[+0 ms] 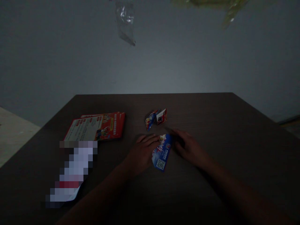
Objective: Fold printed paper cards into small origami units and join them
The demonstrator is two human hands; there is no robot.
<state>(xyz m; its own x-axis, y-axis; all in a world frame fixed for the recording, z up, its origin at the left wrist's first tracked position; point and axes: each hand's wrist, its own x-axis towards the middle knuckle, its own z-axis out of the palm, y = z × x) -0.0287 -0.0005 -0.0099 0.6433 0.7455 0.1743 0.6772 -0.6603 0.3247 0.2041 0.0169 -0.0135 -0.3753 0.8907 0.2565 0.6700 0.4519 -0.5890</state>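
A blue printed paper piece [162, 154] with a QR code lies on the dark table in front of me, its left edge slanted. My left hand [142, 154] rests flat along its left side, fingers stretched out and the tips over its upper part. Just right of the paper is my right hand [191, 148], thumb and fingers apart, with nothing visible between them. Its fingertips are dim and blurred, so contact with the paper's edge is unclear. Beyond both hands stand a folded blue-and-red paper shape [150, 120] and a folded white-and-red paper piece [161, 117], close together.
Left on the table [222, 112] sits a stack of red printed booklets or cards [112, 126]. Nearer to me lies a long whitish item [73, 175], blurred by pixel blocks. A clear plastic bag [125, 23] hangs on the grey wall behind, with yellowish plastic [211, 3] above.
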